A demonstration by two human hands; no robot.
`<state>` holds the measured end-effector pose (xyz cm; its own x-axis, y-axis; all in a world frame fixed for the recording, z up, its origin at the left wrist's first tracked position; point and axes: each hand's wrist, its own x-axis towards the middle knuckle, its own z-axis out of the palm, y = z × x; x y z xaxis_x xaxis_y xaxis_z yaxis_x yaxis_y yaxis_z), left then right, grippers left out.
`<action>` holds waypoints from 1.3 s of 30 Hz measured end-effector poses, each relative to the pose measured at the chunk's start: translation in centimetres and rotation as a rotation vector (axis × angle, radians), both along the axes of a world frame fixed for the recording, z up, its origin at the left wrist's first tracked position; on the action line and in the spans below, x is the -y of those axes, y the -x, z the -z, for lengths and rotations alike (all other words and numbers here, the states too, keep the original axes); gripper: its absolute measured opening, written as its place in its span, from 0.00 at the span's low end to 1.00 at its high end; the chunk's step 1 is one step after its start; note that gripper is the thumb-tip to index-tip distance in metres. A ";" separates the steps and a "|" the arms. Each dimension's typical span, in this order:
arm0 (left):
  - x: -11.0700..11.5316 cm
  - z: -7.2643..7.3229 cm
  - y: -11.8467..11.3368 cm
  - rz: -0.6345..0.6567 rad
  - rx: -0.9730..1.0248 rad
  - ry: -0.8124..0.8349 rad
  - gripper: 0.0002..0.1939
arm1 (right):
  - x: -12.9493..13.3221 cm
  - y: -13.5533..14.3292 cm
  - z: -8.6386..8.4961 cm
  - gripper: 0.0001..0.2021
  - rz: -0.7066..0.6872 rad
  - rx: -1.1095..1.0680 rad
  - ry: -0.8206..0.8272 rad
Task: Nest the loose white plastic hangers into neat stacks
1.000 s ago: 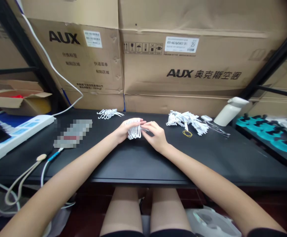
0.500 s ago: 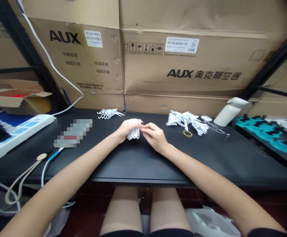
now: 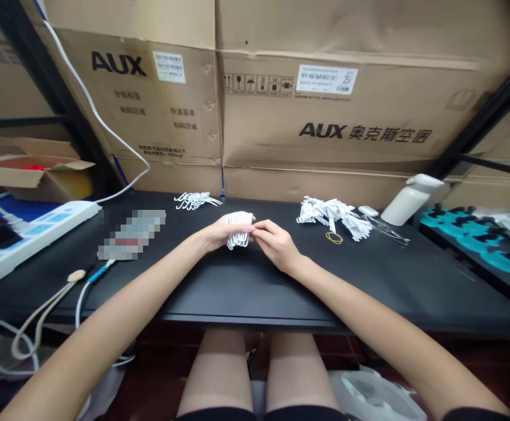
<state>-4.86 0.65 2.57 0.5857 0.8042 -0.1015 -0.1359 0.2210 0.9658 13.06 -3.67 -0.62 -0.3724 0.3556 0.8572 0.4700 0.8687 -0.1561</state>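
A bundle of white hooks (image 3: 238, 238) is gripped in my left hand (image 3: 218, 233), with the curved ends hanging below the thumb. Pinched fingertips of my right hand (image 3: 276, 244) meet the bundle's right side; whatever they hold is too small to make out. Behind my left hand lies a small group of loose white hooks (image 3: 197, 200) on the black table. To the right of my hands sits a larger pile of white hooks (image 3: 329, 211) in bunches. A yellow rubber band (image 3: 334, 238) lies just in front of that pile.
A white bottle (image 3: 411, 200) and clear-framed glasses (image 3: 390, 231) are at the back right, near teal plastic parts (image 3: 469, 237). On the left are a white power strip (image 3: 40, 234), a blurred-out flat object (image 3: 132, 235) and a cable. Large cardboard boxes (image 3: 263, 128) stand behind the black table (image 3: 255, 292).
The left thumb has shifted a little, showing more of the hook bundle. My right fingers stay pinched at its right side. The whole view has moved slightly.
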 end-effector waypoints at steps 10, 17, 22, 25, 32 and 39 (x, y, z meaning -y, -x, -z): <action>0.0 -0.3 -0.2 -0.029 0.047 0.046 0.20 | -0.3 0.0 -0.5 0.08 0.002 -0.118 0.032; -0.1 -0.4 -0.5 -0.091 0.024 0.057 0.14 | -0.3 0.0 -0.4 0.09 0.033 -0.089 0.010; 0.1 -0.3 -0.6 -0.066 0.023 0.077 0.11 | -0.3 0.1 -0.3 0.09 0.000 -0.085 0.003; 0.2 -0.2 -0.6 -0.024 0.030 0.097 0.10 | -0.2 0.1 -0.4 0.08 -0.001 -0.104 0.001; 0.3 0.0 -0.9 -0.049 0.088 0.138 0.09 | -0.1 0.1 -0.3 0.08 -0.011 -0.113 -0.019; 0.2 0.2 -0.7 -0.035 0.083 0.113 0.13 | 0.1 0.3 -0.6 0.08 -0.016 -0.137 -0.017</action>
